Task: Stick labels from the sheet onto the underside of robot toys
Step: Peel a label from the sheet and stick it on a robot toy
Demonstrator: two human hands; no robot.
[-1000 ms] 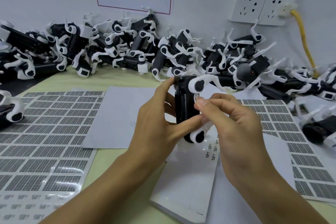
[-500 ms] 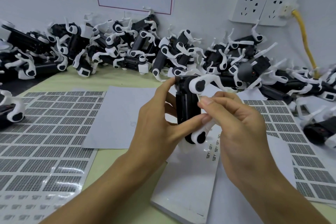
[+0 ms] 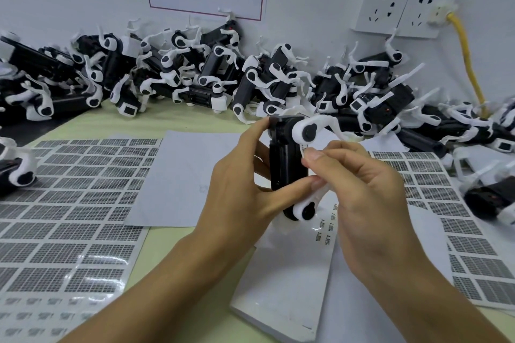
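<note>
My left hand grips a black robot toy with white legs, held upright above the table, thumb at its lower part and forefinger at its top. My right hand is at the toy's right side. Its thumb and forefinger pinch a small white label against the toy's edge, just below the upper white leg joint. Below the hands lies a white backing sheet with a few small labels left on it.
A long heap of black and white robot toys runs along the wall. Big label sheets lie at the left and right. A blank white sheet lies in the middle. Wall sockets with a yellow cable are at the back right.
My right fingertips have shifted a little up and right along the toy's side with the label. My left hand keeps the toy almost still.
</note>
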